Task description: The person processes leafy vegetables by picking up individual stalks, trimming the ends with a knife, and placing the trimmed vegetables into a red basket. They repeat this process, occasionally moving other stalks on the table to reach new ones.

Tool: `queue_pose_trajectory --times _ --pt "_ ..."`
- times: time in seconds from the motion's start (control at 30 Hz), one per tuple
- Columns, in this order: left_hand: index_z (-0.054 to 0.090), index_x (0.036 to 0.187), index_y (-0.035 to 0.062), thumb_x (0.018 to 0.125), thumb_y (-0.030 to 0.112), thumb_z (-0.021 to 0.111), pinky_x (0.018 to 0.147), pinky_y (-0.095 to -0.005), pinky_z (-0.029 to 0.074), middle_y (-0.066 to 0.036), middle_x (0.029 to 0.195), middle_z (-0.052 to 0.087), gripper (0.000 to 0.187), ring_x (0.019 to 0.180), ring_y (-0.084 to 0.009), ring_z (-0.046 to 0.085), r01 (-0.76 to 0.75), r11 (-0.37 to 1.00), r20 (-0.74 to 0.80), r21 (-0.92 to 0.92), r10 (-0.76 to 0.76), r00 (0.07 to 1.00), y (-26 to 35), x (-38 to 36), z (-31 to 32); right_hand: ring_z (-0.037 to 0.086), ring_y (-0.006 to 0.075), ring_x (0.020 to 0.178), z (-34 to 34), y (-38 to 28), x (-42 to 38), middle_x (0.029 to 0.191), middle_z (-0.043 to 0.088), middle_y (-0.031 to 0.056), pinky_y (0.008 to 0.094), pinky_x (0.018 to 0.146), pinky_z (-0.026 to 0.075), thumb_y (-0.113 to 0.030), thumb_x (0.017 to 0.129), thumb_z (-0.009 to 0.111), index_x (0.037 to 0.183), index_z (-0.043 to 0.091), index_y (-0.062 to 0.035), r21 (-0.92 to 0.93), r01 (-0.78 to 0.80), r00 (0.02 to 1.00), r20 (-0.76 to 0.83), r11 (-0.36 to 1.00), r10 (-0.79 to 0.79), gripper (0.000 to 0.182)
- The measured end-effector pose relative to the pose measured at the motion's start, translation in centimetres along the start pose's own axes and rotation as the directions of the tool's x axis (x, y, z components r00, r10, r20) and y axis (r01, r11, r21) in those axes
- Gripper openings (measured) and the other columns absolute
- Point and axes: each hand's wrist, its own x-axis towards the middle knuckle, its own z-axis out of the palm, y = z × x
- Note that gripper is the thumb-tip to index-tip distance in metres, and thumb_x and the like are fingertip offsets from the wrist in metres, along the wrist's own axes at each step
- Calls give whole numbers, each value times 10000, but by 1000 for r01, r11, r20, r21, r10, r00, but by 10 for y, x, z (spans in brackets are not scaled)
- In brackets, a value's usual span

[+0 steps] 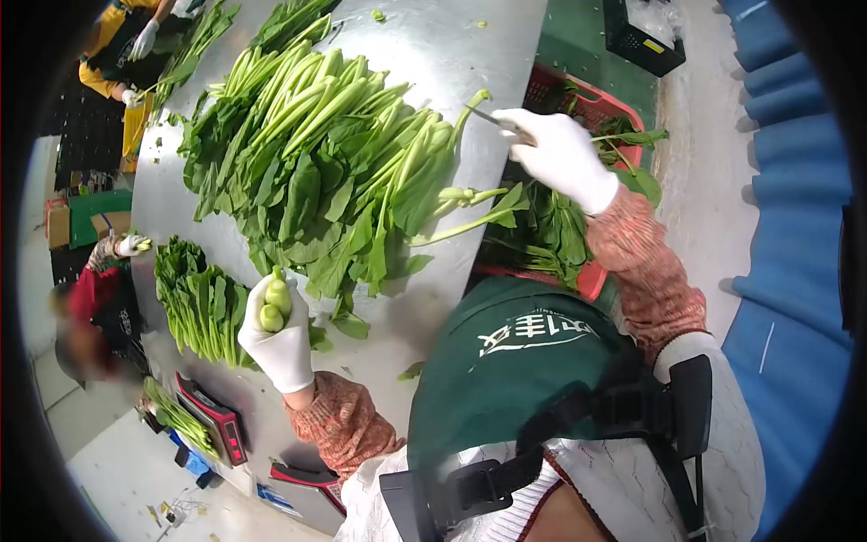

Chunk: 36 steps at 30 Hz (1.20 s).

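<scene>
My left hand (278, 336), in a white glove, is closed around a few thick leafy green stalks (276, 303). Their pale cut ends point up out of the fist. My right hand (558, 155), also gloved, grips a small knife (483, 116), its blade against or close to a curved green stem at the table edge. Most of the handle is hidden by the fingers. Between and beyond both hands lies a big heap of leafy greens (316, 135), stems mostly toward the far right.
Under the heap is a metal table (433, 45). A red crate (596, 99) with leaves stands beside it on the right, a black crate (643, 41) farther off. A sorted bunch of greens (200, 303) and a red scale (212, 420) are at left. Two other people work across the table.
</scene>
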Motion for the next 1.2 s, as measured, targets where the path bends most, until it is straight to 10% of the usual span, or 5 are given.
queue_pose_trajectory --times 0.27,0.6,0.8,1.03,1.2 --pt "658 1041 -15 773 -48 732 778 -244 486 -43 895 659 280 801 -98 575 61 996 -35 -71 -64 997 -14 2 5 568 134 659 136 12 90 730 613 50 290 603 460 -280 871 706 901 641 -29 371 -330 927 300 868 224 261" --pt "689 1008 21 759 17 752 729 -253 508 -74 833 689 257 742 -107 626 -8 999 115 -45 13 993 -1 25 35 455 32 625 41 -58 55 736 582 -30 204 528 348 -264 861 729 917 665 -51 612 -342 913 398 713 96 229" --pt "681 1057 1 736 -2 803 765 -218 497 -8 900 685 343 803 -54 588 -220 964 320 -151 259 911 57 28 69 603 77 753 6 -97 20 834 650 18 229 710 501 -127 853 750 993 660 -11 791 -121 971 219 600 -93 203" --pt "688 1009 -33 756 4 785 702 -202 501 7 858 673 273 747 -34 580 120 932 396 -341 26 918 82 1 94 684 148 715 -13 -81 -26 799 687 114 273 653 525 -35 906 598 1112 627 0 351 33 997 54 936 -55 211" --pt "699 961 -7 738 26 762 700 -238 505 -56 792 681 234 709 -71 593 -42 952 388 -304 164 907 97 -13 103 702 269 712 -5 -68 -52 759 675 170 321 649 534 12 863 576 1116 609 -14 397 3 1000 20 918 -12 257"
